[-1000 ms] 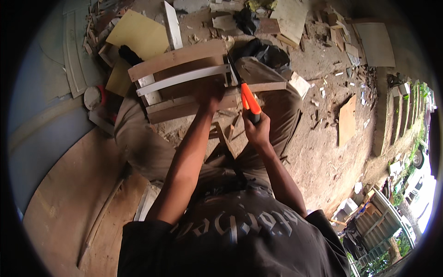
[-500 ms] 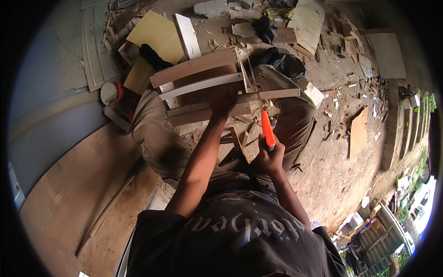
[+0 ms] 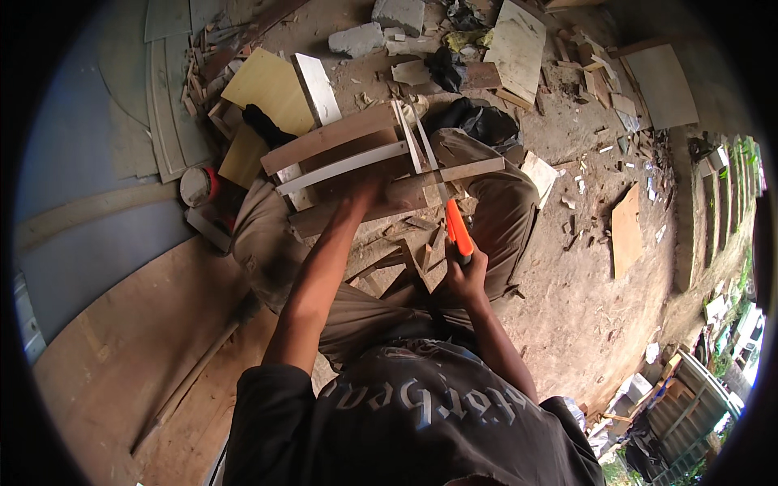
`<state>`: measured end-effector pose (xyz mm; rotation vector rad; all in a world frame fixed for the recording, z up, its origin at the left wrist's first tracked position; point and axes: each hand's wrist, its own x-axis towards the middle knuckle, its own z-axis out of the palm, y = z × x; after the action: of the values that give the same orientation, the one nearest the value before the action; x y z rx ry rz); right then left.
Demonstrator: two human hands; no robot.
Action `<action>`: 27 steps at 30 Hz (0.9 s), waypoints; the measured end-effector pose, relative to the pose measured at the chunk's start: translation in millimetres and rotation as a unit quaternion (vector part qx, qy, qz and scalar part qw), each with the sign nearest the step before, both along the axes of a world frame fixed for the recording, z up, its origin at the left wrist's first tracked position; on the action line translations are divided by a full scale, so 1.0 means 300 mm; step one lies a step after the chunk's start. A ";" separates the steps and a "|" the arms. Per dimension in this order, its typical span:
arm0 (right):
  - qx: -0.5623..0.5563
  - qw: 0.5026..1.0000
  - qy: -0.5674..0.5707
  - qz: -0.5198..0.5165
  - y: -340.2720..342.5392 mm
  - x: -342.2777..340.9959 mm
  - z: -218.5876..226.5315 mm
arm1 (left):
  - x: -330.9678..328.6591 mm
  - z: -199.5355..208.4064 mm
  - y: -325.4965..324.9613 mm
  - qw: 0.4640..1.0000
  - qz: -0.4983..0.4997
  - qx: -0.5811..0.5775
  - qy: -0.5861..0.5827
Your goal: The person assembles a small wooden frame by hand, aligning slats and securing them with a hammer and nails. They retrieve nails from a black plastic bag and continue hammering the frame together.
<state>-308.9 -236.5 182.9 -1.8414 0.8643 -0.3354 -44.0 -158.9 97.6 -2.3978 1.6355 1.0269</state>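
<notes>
My right hand [image 3: 468,274] is closed around the orange-and-black handle [image 3: 459,227] of a handsaw. Its thin blade [image 3: 428,146] points away from me and crosses a narrow wooden strip [image 3: 474,168] that sticks out to the right of a slatted wooden frame [image 3: 344,139]. The frame, made of brown boards and a white-edged slat [image 3: 340,168], lies between my knees. My left hand [image 3: 371,188] reaches among its boards, against the near ones. Shadow hides its fingers there.
Wood offcuts [image 3: 421,247] lie on the ground between my legs. Beyond the frame are a yellowish panel [image 3: 271,89], a white board [image 3: 318,87], black plastic [image 3: 486,125] and concrete blocks [image 3: 356,39]. A large plywood sheet [image 3: 138,324] stands at left; a wooden piece [image 3: 626,231] lies at right.
The handsaw and my right hand have shifted slightly left and toward me. My left hand has slid left and nearer along the frame. The view has moved a little too.
</notes>
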 end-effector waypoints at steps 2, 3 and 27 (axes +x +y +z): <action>-0.019 0.999 -0.007 0.046 -0.030 0.028 0.006 | 0.015 -0.044 -0.002 0.999 0.012 0.025 -0.028; -0.037 0.998 0.000 0.056 -0.052 0.058 0.008 | 0.028 -0.068 -0.014 0.998 0.041 0.016 -0.045; -0.027 1.000 -0.008 0.003 -0.086 0.055 -0.024 | 0.006 -0.286 -0.131 0.991 0.061 -0.115 -0.018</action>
<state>-292.3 -262.3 175.7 -1.8878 0.8459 -0.3717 -42.1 -198.2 11.7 -2.6754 1.6976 0.8479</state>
